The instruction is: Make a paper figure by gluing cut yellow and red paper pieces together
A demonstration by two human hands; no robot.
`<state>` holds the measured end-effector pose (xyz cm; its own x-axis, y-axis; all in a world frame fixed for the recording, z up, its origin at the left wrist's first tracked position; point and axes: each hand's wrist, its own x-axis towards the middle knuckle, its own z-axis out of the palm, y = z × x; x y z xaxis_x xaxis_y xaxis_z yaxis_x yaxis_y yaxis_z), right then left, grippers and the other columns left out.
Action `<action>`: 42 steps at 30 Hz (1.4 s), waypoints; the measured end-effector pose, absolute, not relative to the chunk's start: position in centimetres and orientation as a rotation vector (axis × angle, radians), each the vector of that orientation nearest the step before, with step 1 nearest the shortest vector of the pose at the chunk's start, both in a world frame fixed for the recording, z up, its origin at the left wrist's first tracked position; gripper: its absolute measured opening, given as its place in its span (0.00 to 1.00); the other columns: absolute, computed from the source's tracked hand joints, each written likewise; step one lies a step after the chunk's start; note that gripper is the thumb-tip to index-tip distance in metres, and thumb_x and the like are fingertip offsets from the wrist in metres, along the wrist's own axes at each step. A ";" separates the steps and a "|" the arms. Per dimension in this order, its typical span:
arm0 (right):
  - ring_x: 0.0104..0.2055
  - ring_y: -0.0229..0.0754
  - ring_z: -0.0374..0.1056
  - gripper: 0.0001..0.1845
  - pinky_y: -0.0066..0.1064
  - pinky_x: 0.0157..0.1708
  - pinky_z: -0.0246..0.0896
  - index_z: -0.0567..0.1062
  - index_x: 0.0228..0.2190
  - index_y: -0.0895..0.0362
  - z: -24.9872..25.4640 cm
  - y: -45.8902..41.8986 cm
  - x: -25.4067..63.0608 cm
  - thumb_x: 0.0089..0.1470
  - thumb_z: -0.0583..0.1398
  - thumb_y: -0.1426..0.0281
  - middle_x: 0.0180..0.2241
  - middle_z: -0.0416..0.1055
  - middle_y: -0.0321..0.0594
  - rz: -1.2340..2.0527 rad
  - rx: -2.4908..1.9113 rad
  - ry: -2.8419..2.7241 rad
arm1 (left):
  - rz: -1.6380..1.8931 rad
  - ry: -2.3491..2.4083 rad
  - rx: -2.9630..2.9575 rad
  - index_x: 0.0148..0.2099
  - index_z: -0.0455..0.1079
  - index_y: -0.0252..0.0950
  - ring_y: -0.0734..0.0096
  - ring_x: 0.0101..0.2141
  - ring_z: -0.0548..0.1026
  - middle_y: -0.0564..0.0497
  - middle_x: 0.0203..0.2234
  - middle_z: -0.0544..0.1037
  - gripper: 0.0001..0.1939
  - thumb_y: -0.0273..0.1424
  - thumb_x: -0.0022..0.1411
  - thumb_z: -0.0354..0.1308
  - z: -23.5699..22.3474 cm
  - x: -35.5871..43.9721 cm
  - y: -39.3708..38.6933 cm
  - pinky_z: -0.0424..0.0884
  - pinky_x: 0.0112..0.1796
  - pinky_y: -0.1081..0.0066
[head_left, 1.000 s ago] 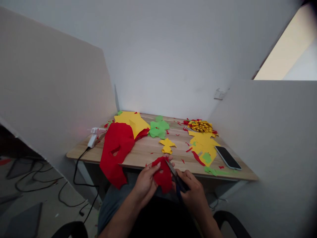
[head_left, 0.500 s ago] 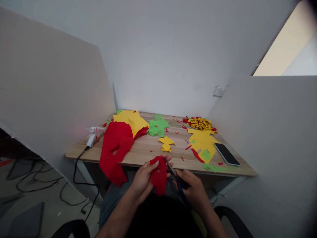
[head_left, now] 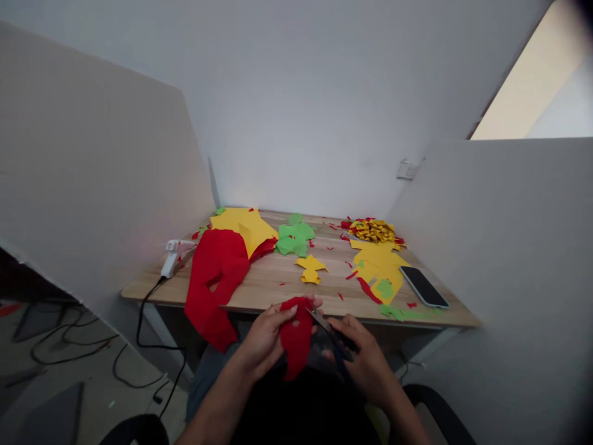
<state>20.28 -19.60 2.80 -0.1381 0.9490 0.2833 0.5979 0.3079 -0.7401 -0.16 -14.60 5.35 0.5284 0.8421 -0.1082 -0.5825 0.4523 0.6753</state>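
My left hand [head_left: 266, 337] grips a small red felt-like piece [head_left: 296, 340] just in front of the table edge, its thumb on top and fingertips showing behind. The lower end of the piece hangs down freely, and a small hole shows in it. In my right hand [head_left: 361, 349] is a pair of dark-handled scissors [head_left: 324, 321], the fingers wrapped round the handles. The blades point up and left, with their tips at the right edge of the red piece. Beyond my hands, small yellow cut pieces [head_left: 310, 276] lie on the table.
A large red sheet [head_left: 208, 272] droops over the front edge of the wooden table [head_left: 259, 287]. Around are a yellow sheet [head_left: 245, 225], green pieces [head_left: 294, 238], a gold bundle [head_left: 373, 230], a phone [head_left: 424, 286] and a corded white glue gun [head_left: 171, 258]. Partitions flank both sides.
The red piece has turned in my left hand, its lower end swinging left. The scissors lie flatter, their tips still by its right edge.
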 end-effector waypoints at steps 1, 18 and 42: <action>0.33 0.40 0.65 0.19 0.27 0.34 0.64 0.78 0.47 0.50 2.9 -19.7 20.2 0.51 0.65 0.66 0.32 0.64 0.35 0.596 -1.387 -1.836 | 0.915 0.471 0.632 0.50 0.76 0.28 0.51 0.50 0.77 0.35 0.50 0.78 0.16 0.25 0.61 0.59 5.4 -0.1 -14.7 0.72 0.51 0.58; 0.30 0.40 0.64 0.16 0.28 0.30 0.60 0.80 0.45 0.52 1.3 -18.9 22.5 0.54 0.62 0.65 0.27 0.65 0.36 0.492 -1.359 -2.009 | 0.759 0.534 0.763 0.48 0.78 0.29 0.56 0.46 0.79 0.36 0.48 0.79 0.15 0.28 0.59 0.62 5.2 -1.0 -14.4 0.72 0.49 0.63; 0.36 0.42 0.65 0.23 0.30 0.37 0.62 0.76 0.50 0.50 2.6 -19.6 22.1 0.51 0.65 0.64 0.34 0.64 0.37 0.606 -1.450 -2.015 | 0.709 0.518 0.852 0.52 0.76 0.31 0.58 0.45 0.79 0.39 0.44 0.81 0.17 0.30 0.62 0.60 5.1 -1.6 -14.5 0.64 0.56 0.58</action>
